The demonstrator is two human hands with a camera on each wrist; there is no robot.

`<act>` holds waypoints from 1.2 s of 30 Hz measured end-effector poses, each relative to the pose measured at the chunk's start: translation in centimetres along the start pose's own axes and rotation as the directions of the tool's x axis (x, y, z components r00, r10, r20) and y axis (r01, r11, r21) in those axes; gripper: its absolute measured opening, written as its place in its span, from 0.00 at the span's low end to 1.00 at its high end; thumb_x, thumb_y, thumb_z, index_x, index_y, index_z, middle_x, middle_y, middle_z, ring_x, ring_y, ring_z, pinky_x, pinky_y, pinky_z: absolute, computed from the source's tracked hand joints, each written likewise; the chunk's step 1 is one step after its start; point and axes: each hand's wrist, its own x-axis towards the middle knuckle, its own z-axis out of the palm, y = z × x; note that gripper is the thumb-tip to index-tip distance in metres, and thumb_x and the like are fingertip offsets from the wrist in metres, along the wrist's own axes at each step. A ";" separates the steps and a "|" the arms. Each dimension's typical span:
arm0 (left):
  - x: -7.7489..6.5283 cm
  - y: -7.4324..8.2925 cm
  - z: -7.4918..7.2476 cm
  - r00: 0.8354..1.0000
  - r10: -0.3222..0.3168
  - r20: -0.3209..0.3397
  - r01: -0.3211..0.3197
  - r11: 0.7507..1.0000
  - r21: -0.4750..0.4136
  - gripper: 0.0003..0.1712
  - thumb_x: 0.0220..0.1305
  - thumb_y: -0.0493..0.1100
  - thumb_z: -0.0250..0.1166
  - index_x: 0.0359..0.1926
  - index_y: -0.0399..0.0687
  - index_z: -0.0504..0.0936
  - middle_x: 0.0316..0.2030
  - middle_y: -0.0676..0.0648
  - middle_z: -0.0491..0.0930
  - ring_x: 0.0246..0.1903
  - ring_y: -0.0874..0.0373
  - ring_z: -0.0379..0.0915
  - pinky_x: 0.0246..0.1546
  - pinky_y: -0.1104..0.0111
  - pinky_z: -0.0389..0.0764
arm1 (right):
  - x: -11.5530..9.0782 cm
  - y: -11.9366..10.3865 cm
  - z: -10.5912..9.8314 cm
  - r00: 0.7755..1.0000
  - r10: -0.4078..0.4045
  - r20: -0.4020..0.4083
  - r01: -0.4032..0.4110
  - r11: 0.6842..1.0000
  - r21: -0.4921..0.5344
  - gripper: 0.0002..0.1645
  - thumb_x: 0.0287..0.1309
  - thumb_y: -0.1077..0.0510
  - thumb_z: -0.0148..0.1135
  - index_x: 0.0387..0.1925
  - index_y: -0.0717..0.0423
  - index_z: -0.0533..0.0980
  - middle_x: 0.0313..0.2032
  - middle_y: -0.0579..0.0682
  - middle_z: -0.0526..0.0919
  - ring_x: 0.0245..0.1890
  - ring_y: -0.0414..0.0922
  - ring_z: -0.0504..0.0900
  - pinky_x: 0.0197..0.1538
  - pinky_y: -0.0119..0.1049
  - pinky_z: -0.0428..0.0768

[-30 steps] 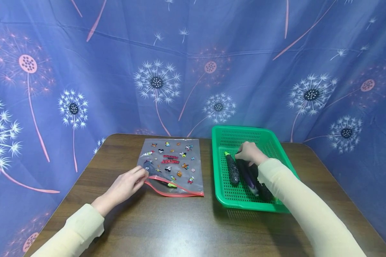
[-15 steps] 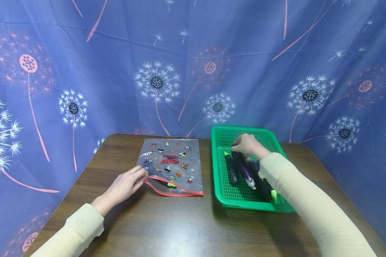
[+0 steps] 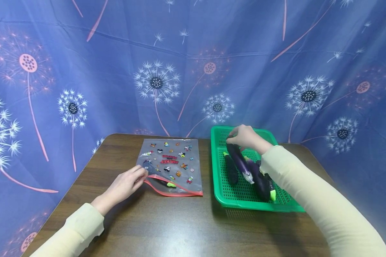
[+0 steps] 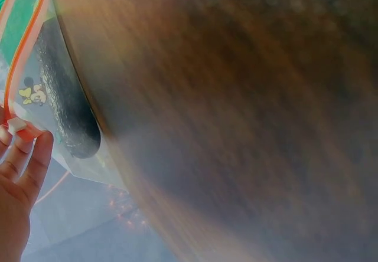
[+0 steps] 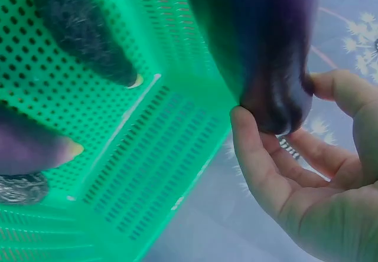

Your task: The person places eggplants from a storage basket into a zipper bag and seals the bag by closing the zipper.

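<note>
My left hand (image 3: 125, 184) pinches the corner of a clear zip bag (image 3: 196, 150) by its red zip edge; a small white slider shows at the fingertips in the left wrist view. The bag's mouth gapes. Inside lies a dark, rough-skinned vegetable (image 4: 68, 94) with a light green end. With fingers and thumb, my right hand (image 3: 247, 137) holds an eggplant (image 3: 239, 160) by its rounded end, over the green basket (image 3: 216, 171). The pale other end hangs lower, toward the front. In the basket lie another eggplant (image 3: 258, 180) and dark rough vegetables (image 3: 232, 172), one partly hidden.
The wooden table (image 3: 154, 225) carries the bag at left of centre and the basket to its right. A blue dandelion-print cloth (image 3: 180, 96) hangs close behind the table and at both sides. The basket's raised wall stands between its contents and the bag.
My right hand has lifted the eggplant up and to the left from among the others, uncovering the second eggplant. My left hand stays at the bag's corner.
</note>
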 end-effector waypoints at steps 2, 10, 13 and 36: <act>0.0 0.0 0.0 1.000 -0.001 -0.001 0.001 1.000 0.003 0.10 0.54 0.35 0.67 0.34 0.54 0.76 0.29 0.60 0.69 0.25 0.68 0.62 0.22 0.73 0.67 | -0.1 -0.8 -0.2 1.000 -0.010 -0.006 0.010 1.000 -0.013 0.29 0.59 0.50 0.60 0.58 0.61 0.71 0.46 0.63 0.81 0.21 0.48 0.81 0.29 0.38 0.81; 0.1 0.0 0.1 1.000 0.003 -0.006 -0.003 1.000 -0.004 0.09 0.55 0.35 0.66 0.34 0.52 0.77 0.30 0.60 0.69 0.25 0.68 0.62 0.21 0.73 0.67 | -1.1 -4.3 -0.5 0.996 -0.085 -0.007 0.084 0.996 -0.027 0.26 0.57 0.50 0.61 0.56 0.56 0.72 0.40 0.58 0.83 0.20 0.48 0.81 0.28 0.38 0.81; 0.1 0.0 0.1 1.000 -0.002 -0.002 0.002 1.000 -0.004 0.09 0.55 0.35 0.66 0.35 0.52 0.77 0.30 0.60 0.69 0.25 0.68 0.63 0.21 0.72 0.67 | -1.5 -5.6 -0.2 0.993 -0.120 -0.010 0.120 0.992 -0.031 0.24 0.57 0.50 0.62 0.54 0.55 0.72 0.40 0.57 0.83 0.19 0.48 0.80 0.26 0.38 0.80; 0.0 -0.1 0.2 1.000 0.000 -0.018 0.000 1.000 -0.019 0.09 0.55 0.35 0.66 0.35 0.54 0.77 0.32 0.60 0.73 0.27 0.68 0.67 0.24 0.69 0.72 | -3.2 -9.7 4.7 0.973 -0.232 -0.003 0.231 0.969 0.093 0.19 0.55 0.52 0.65 0.47 0.55 0.75 0.35 0.53 0.84 0.18 0.44 0.82 0.23 0.35 0.80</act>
